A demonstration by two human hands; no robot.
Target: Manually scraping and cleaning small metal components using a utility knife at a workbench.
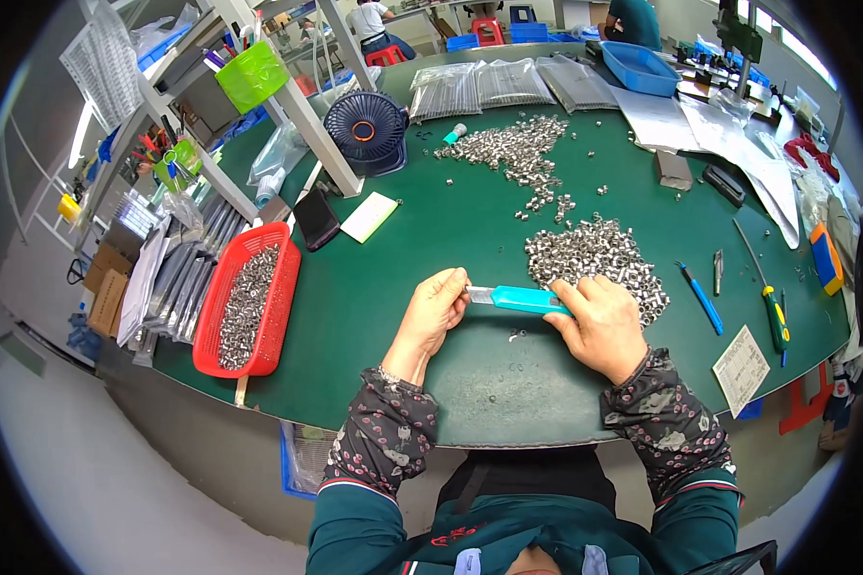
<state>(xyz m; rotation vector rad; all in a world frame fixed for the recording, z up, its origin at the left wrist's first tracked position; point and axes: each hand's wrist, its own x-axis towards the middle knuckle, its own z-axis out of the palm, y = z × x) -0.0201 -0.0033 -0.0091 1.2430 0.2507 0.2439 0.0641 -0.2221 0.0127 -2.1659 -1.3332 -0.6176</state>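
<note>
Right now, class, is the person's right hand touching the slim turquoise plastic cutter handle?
Touching. The head view shows the right hand closed around the right end of the turquoise handle.

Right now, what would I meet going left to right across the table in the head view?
Red basket, phone, left hand, teal tool, right hand, blue pen-like tool, long yellow-and-green tool, orange-and-blue block.

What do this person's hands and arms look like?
The left hand and right hand wear no gloves. Dark, gathered sleeve covers show a small red-and-pale flowery print; above them, dark green shirt sleeves have red-and-white trim.
</note>
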